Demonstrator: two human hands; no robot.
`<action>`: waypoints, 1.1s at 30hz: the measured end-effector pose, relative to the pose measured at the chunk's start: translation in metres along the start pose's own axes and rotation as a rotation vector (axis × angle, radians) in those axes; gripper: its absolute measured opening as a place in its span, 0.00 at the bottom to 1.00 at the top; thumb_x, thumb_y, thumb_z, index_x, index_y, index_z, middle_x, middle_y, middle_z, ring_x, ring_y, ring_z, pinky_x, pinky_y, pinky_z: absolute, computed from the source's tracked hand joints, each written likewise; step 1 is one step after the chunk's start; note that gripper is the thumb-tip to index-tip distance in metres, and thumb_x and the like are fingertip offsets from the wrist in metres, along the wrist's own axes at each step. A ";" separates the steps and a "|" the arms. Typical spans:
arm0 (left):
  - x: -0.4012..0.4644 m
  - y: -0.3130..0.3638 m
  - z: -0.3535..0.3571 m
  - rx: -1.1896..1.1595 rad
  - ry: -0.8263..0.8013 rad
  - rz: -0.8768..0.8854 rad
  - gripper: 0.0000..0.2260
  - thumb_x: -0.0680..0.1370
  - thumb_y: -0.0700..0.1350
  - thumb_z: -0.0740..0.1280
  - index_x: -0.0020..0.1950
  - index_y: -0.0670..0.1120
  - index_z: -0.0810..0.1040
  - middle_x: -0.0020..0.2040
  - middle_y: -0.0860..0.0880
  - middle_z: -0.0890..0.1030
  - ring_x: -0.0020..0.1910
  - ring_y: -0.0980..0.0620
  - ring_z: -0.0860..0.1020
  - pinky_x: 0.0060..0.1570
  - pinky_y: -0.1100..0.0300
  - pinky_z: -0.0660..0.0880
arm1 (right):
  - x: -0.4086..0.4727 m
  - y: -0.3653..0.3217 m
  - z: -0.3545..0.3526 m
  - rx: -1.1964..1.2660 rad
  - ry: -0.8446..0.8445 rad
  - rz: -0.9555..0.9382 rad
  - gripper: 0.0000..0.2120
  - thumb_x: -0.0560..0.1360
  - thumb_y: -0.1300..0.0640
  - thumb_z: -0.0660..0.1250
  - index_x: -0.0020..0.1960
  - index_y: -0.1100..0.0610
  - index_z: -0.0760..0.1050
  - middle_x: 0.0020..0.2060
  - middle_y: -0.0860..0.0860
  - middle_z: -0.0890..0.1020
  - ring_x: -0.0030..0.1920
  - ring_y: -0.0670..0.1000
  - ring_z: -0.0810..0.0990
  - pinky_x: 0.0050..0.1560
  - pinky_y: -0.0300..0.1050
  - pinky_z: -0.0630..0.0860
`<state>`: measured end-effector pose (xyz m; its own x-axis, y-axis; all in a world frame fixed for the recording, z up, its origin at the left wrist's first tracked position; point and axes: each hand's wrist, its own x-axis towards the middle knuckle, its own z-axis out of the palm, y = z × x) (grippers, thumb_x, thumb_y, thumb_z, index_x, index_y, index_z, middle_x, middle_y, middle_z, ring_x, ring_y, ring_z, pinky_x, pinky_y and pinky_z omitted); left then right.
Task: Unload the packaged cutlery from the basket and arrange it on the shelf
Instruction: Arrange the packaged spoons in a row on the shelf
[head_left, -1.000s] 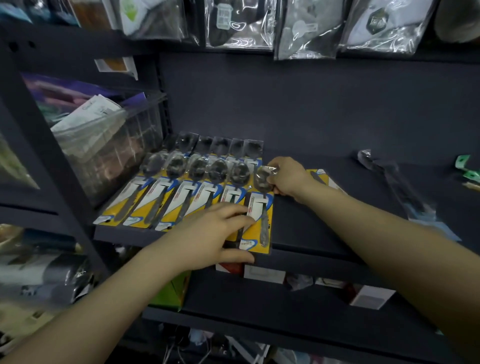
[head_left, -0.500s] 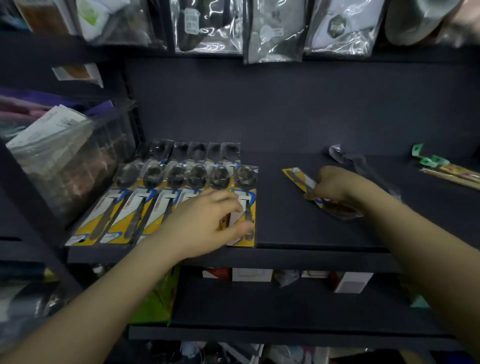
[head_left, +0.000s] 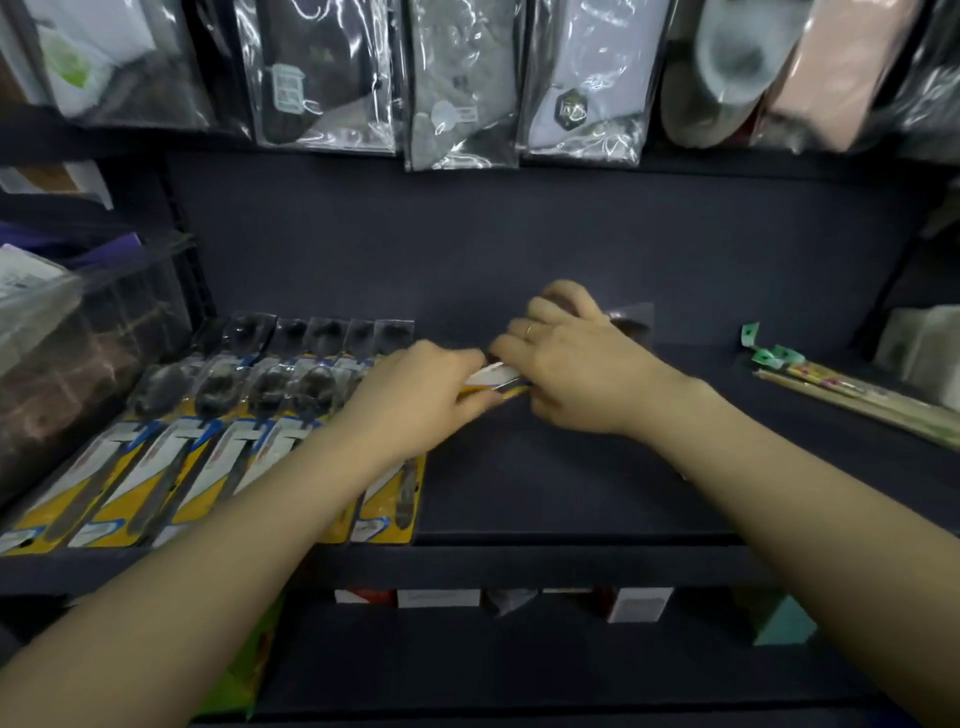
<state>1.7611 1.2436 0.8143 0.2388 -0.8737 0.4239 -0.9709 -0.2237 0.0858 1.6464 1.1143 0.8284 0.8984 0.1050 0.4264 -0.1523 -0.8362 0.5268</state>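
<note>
Several yellow-and-blue packaged spoons (head_left: 156, 467) lie side by side in two overlapping rows on the left half of the dark shelf (head_left: 571, 493). Above the shelf's middle, my right hand (head_left: 576, 374) grips one more yellow cutlery pack (head_left: 496, 382), its clear blister end sticking out behind the fingers. My left hand (head_left: 421, 400) pinches the near end of that same pack. The basket is out of view.
Bagged goods (head_left: 457, 88) hang from the shelf above. A clear plastic bin (head_left: 78, 353) stands at the left. Wrapped chopsticks with a green tag (head_left: 852, 395) lie at the right. Small boxes (head_left: 436, 597) sit on the lower shelf.
My right hand lifted the loose pack from the shelf's right part and brought it toward the middle. My left hand left the row of spoons and took hold of that pack's end.
</note>
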 end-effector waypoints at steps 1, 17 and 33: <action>0.001 0.003 0.001 -0.094 0.030 -0.047 0.14 0.76 0.55 0.63 0.38 0.46 0.68 0.38 0.44 0.78 0.42 0.42 0.77 0.36 0.53 0.69 | 0.003 0.004 0.006 -0.013 0.155 0.053 0.19 0.62 0.58 0.67 0.53 0.56 0.76 0.45 0.53 0.80 0.52 0.57 0.75 0.64 0.54 0.54; 0.021 -0.064 0.028 -0.370 0.015 -0.316 0.05 0.78 0.42 0.61 0.48 0.44 0.77 0.44 0.45 0.82 0.41 0.48 0.79 0.43 0.55 0.74 | 0.059 0.017 0.079 1.693 -0.163 1.165 0.13 0.77 0.62 0.61 0.34 0.56 0.67 0.27 0.53 0.70 0.20 0.43 0.65 0.17 0.30 0.58; 0.053 -0.106 0.029 -0.306 -0.235 -0.139 0.06 0.78 0.41 0.62 0.52 0.45 0.77 0.45 0.52 0.80 0.45 0.54 0.76 0.44 0.65 0.70 | 0.091 -0.006 0.112 1.503 -0.440 1.232 0.12 0.76 0.66 0.63 0.34 0.61 0.68 0.29 0.55 0.72 0.17 0.46 0.72 0.17 0.32 0.70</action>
<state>1.8769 1.2087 0.8013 0.3321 -0.9269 0.1749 -0.8815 -0.2390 0.4072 1.7754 1.0685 0.7818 0.6565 -0.6960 -0.2909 -0.4617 -0.0657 -0.8846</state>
